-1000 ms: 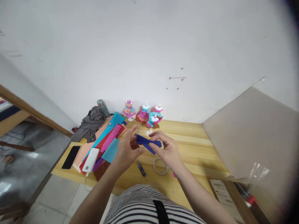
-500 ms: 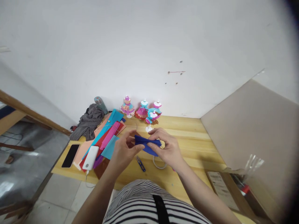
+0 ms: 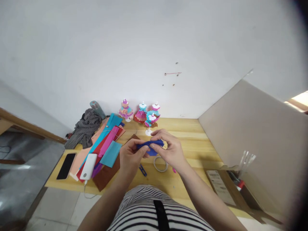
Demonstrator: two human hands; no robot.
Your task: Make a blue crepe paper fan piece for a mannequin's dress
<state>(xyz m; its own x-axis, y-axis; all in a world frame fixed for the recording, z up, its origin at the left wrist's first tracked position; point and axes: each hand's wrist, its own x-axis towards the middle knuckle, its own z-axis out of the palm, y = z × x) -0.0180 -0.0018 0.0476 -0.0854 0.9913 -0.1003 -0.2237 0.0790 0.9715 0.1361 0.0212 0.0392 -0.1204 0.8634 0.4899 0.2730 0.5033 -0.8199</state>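
Between my two hands, above the middle of the table, is a piece of dark blue crepe paper (image 3: 153,151), its upper edge gathered into pleats. My left hand (image 3: 132,154) pinches its left end between thumb and fingers. On the right side, my right hand (image 3: 169,148) grips the bunched folds, thumb in front. Below the hands lie blue thread snips (image 3: 142,170) and a roll of white tape (image 3: 154,165). Just beyond them stand several small dress forms (image 3: 142,113) clothed in frilled coloured paper.
Stacked coloured paper (image 3: 111,154) covers the table's left side, with a white power bank (image 3: 88,166) on it. A phone (image 3: 66,166), striped cloth (image 3: 84,128) and flask (image 3: 98,109) lie further left. An open cardboard box (image 3: 226,187) stands right, by a partition (image 3: 240,128).
The blue paper is bunched more tightly, with less of its lower flap showing. My hands have drawn slightly closer together. The whole view has shifted a little to the right.
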